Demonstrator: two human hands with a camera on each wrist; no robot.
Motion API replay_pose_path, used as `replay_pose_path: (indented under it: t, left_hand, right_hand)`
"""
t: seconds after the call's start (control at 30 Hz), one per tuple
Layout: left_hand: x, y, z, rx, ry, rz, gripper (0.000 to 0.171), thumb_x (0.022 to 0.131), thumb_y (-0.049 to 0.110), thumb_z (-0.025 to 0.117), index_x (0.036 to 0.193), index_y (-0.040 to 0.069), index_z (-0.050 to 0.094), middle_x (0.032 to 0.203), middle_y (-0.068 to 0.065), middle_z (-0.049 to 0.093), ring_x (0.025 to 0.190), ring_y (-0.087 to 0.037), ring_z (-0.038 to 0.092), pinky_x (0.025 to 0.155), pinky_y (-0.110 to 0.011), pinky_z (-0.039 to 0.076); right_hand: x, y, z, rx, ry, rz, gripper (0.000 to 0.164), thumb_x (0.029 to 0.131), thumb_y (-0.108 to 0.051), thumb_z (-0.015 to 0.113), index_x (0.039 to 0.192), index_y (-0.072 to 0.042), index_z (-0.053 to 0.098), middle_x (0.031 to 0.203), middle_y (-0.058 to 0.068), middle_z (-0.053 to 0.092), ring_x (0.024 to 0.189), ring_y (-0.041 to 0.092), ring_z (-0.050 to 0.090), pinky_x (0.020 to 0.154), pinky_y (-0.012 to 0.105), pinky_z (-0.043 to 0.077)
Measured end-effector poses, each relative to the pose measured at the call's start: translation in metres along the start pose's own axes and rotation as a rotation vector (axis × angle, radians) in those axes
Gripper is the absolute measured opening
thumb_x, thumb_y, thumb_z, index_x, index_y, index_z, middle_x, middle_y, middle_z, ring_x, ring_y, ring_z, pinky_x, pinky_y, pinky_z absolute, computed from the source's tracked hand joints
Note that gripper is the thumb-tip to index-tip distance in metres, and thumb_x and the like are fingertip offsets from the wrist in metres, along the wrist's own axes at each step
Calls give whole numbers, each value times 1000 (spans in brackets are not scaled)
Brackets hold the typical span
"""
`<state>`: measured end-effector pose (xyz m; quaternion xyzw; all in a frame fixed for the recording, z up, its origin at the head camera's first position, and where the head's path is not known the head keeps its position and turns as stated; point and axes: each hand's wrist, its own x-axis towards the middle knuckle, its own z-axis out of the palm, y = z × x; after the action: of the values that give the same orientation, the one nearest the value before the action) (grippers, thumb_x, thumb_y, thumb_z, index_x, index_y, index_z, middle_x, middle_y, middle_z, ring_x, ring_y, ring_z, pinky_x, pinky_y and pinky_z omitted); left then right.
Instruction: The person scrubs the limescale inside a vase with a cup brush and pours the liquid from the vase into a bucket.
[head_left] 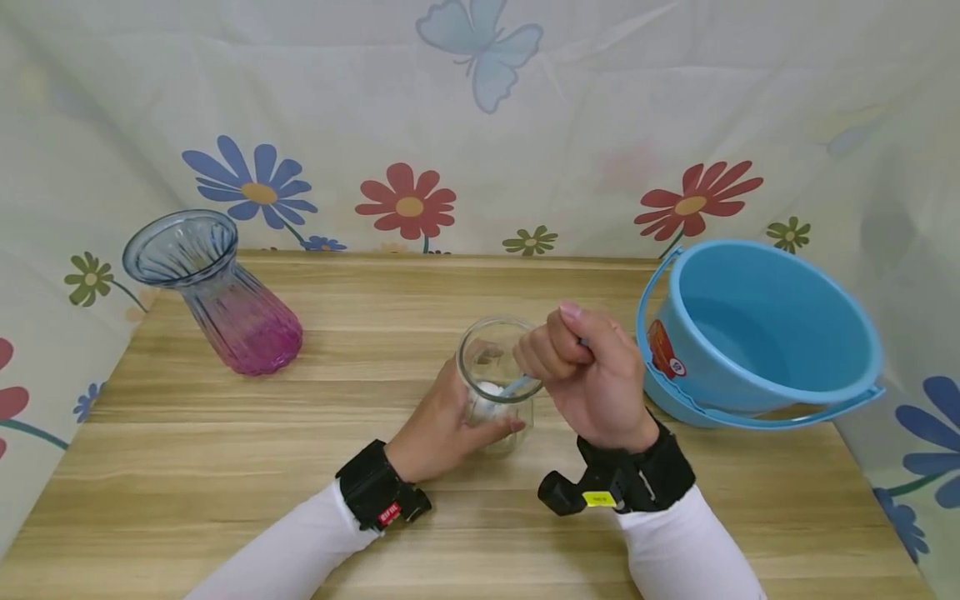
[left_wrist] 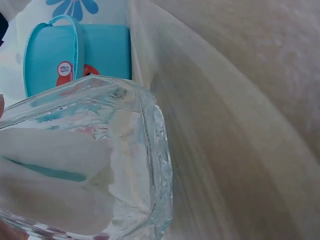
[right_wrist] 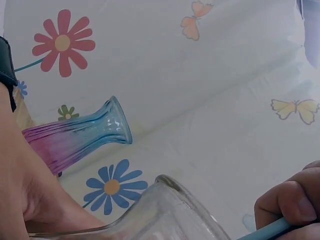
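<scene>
My left hand (head_left: pixel 435 429) grips a clear glass jar (head_left: pixel 480 367) from its left side, the thumb lying across the front. My right hand (head_left: pixel 592 375) is curled in a fist round the light-blue handle (head_left: pixel 515 386) of a brush above the jar's rim. Inside the jar sits the brush's white head (head_left: pixel 490 390). The left wrist view shows the jar's thick faceted base (left_wrist: pixel 160 175) close up, with white and a teal streak behind the glass. In the right wrist view the handle (right_wrist: pixel 270 231) slants from the fingers toward the jar's mouth.
A blue bucket (head_left: pixel 757 333) with its handle hanging down stands right of my right hand. A glass vase (head_left: pixel 225 308), blue above and pink below, stands at the back left of the wooden table (head_left: pixel 360 292). A flowered cloth (head_left: pixel 585 108) hangs behind.
</scene>
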<state>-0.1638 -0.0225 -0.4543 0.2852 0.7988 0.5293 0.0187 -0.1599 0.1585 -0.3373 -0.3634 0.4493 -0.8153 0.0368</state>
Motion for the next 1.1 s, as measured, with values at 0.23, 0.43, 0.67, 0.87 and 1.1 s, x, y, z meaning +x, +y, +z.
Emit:
replay_pose_path:
  t: [0.23, 0.43, 0.67, 0.87, 1.1]
  left_hand:
    - [-1, 0, 1, -1, 11, 22, 92, 86, 39, 85, 156, 27, 25, 145, 2, 46, 130, -18, 52, 113, -38, 46]
    - [-1, 0, 2, -5, 17, 38, 92, 86, 36, 86, 155, 27, 26, 144, 5, 47, 129, -14, 51, 113, -38, 46]
    - [0, 0, 1, 5, 20, 54, 93, 85, 35, 87, 155, 30, 25, 140, 4, 48, 125, -14, 51, 111, -36, 46]
    - [1, 0, 0, 5, 14, 61, 94, 85, 32, 87, 155, 29, 25, 140, 3, 48, 125, -15, 51, 112, -37, 45]
    - [2, 1, 1, -11, 5, 49, 94, 85, 34, 86, 156, 30, 24, 141, 4, 49, 127, -13, 53, 113, -35, 45]
  right_hand:
    - [-1, 5, 2, -12, -16, 43, 46, 108, -6, 18, 63, -12, 25, 58, 0, 19, 50, 16, 19, 53, 36, 12]
    - [-1, 7, 5, -75, -16, 137, 47, 109, -3, 19, 64, -12, 27, 61, 1, 20, 53, 19, 18, 57, 36, 15]
    - [-2, 6, 9, -163, 4, 211, 46, 110, -7, 28, 64, -10, 28, 63, 3, 19, 55, 21, 19, 59, 34, 18]
    - [-1, 5, 11, -251, -9, 236, 46, 111, -9, 29, 65, -9, 30, 64, 5, 22, 57, 23, 24, 60, 33, 23]
    - [-2, 2, 17, -434, -30, 281, 50, 112, -14, 33, 63, -6, 31, 63, 8, 26, 57, 24, 29, 59, 32, 27]
